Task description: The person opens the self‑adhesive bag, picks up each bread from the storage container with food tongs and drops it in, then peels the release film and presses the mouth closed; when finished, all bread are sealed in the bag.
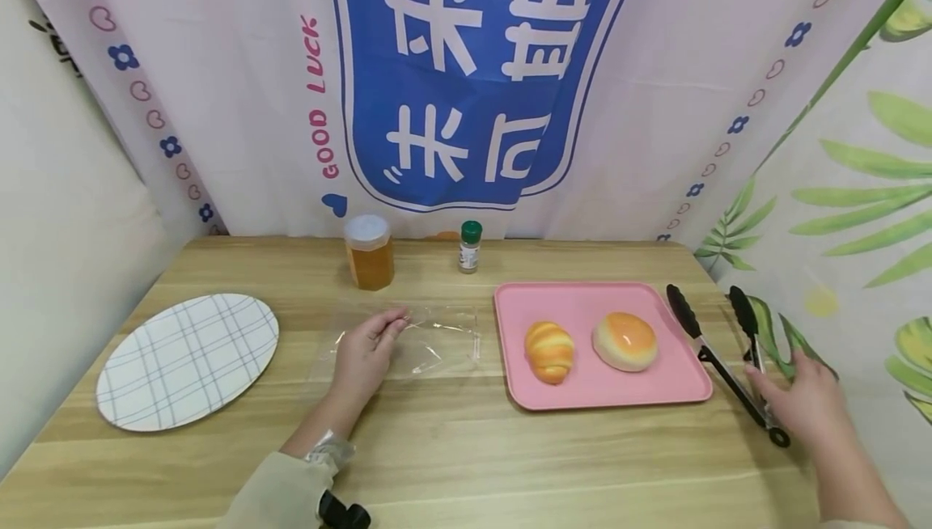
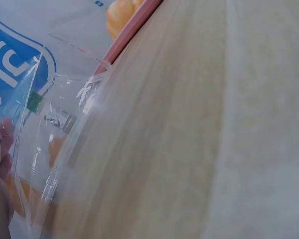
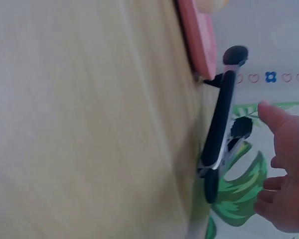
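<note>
My left hand [image 1: 364,355] pinches a clear plastic bag [image 1: 444,344] between thumb and fingers, just left of the table's middle. In the left wrist view the bag [image 2: 65,99] looks thin and see-through, with a small bottle and something amber showing behind it. At the far right, black-and-silver tongs [image 1: 734,383] lie spread apart on the table. My right hand [image 1: 808,399] is beside their joined end, thumb toward one arm. The right wrist view shows that hand [image 3: 289,169] with its thumb stretched out and nothing held, facing the tongs [image 3: 222,119].
A pink tray [image 1: 582,298] carries a croissant [image 1: 549,351] and a round bun [image 1: 626,341]. Toward the back edge stand a lidded jar of amber liquid [image 1: 371,264] and a green-capped shaker bottle [image 1: 470,250]. An oval checked plate [image 1: 189,363] lies at the left.
</note>
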`<state>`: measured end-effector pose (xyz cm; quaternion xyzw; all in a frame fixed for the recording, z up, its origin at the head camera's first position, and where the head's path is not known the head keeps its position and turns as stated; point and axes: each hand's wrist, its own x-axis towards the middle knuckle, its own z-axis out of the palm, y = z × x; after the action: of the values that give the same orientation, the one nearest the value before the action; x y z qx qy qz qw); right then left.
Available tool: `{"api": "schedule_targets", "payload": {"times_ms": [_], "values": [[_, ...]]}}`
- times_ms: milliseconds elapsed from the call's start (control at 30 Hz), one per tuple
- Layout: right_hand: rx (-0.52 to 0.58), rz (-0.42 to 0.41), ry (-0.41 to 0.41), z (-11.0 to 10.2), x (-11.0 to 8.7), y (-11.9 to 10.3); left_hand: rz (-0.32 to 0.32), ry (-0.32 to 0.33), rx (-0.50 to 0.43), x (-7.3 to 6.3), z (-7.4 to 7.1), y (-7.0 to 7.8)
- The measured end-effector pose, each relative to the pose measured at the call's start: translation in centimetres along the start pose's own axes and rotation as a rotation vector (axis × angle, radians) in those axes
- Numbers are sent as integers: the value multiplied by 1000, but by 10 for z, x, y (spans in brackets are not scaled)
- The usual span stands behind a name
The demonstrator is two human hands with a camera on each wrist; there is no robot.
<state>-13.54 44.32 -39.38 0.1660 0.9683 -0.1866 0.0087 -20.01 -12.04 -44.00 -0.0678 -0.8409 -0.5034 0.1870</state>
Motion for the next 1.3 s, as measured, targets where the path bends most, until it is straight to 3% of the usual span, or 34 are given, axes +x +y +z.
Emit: {"api": "schedule_targets", "payload": {"times_ms": [167, 367, 500, 733, 833, 967, 1300], "values": [[32, 57, -121, 18, 13, 7, -22, -14, 10, -2, 2, -2], [88, 119, -159, 37, 27, -3, -29, -34, 1, -5, 4, -1], [80, 165, -117, 44, 30, -8, -24, -36, -4, -6, 7, -1], [130, 197, -17, 43, 29, -10, 59, -19, 11, -2, 11, 1], [191, 144, 31, 37, 23, -12, 54, -25, -5, 1, 11, 3], [215, 11, 61, 25, 12, -18, 53, -20, -16, 6, 9, 4], [-7, -232, -93, 9, -16, -28, 31, -29, -6, 3, 2, 1]]}}
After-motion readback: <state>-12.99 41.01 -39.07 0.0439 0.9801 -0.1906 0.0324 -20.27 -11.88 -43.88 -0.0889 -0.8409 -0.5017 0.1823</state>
